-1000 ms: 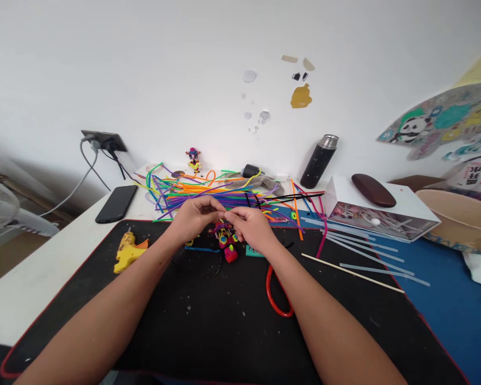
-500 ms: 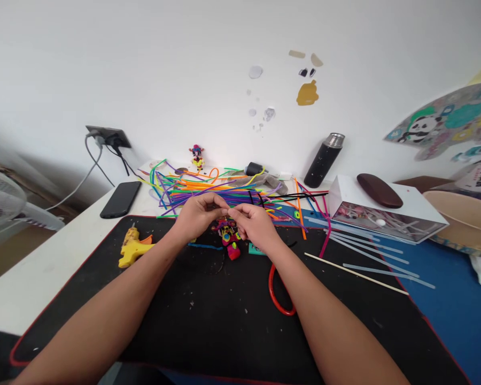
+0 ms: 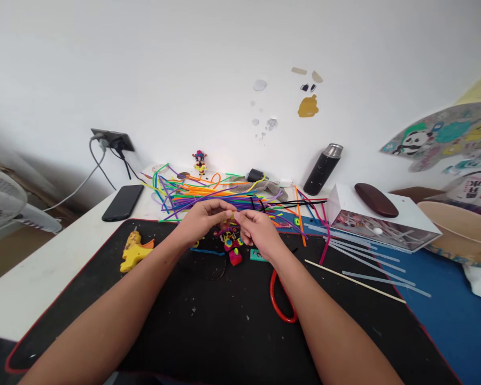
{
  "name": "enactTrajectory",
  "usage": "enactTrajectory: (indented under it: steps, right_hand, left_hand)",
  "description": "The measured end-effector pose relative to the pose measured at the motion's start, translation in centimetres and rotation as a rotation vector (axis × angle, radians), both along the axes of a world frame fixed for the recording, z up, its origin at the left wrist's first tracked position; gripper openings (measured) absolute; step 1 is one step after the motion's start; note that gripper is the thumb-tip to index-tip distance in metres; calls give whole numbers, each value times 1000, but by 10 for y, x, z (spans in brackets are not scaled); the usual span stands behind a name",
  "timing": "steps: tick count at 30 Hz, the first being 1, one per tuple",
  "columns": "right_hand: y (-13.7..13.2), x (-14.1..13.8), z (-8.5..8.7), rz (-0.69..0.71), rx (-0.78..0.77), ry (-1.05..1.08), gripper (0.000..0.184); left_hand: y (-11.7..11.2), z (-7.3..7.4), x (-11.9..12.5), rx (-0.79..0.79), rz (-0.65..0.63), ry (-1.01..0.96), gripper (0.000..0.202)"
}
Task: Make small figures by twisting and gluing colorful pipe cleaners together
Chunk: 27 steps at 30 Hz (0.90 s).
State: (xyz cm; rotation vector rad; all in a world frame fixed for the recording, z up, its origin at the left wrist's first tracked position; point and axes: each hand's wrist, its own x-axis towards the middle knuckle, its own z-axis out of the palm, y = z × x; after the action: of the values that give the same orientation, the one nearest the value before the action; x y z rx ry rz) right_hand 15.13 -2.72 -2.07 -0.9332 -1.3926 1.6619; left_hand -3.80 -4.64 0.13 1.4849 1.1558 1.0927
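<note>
My left hand (image 3: 203, 220) and my right hand (image 3: 258, 231) meet fingertip to fingertip above the black mat (image 3: 224, 315). Both are pinched on a tiny yellowish piece (image 3: 234, 215) held between them. Just under the hands lies a small pipe-cleaner figure (image 3: 232, 248) in pink, red and yellow. A heap of coloured pipe cleaners (image 3: 208, 195) lies right behind the hands.
A yellow glue gun (image 3: 133, 251) lies left on the mat, a red loop (image 3: 281, 297) under my right forearm. Clear glue sticks (image 3: 369, 262) and a wooden skewer (image 3: 355, 274) lie right. Behind are a phone (image 3: 122, 202), a black flask (image 3: 323, 169), a white box (image 3: 380, 219) and a small figurine (image 3: 199, 162).
The view has shifted a little, so everything sits slightly lower and to the right. My hands stay pinched together in the same place over the figure.
</note>
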Motion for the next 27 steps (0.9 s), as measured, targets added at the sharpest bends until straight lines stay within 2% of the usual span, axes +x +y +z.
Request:
enactTrajectory:
  steps: [6, 12, 16, 20, 27]
  right_hand:
    - [2, 1, -2, 7, -3, 16, 46]
    - [2, 0, -4, -2, 130, -150, 41]
    - [1, -1, -3, -68, 247, -290, 38]
    - [2, 0, -6, -146, 315, -306, 31]
    - [2, 0, -10, -180, 448, -385, 23]
  left_hand:
    - [1, 3, -4, -97, -110, -26, 43]
    - [1, -1, -2, -92, -47, 26, 36]
    - [2, -1, -1, -59, 0, 31, 36]
    - [3, -1, -1, -51, 56, 28, 39]
    - [2, -5, 3, -44, 21, 50, 39]
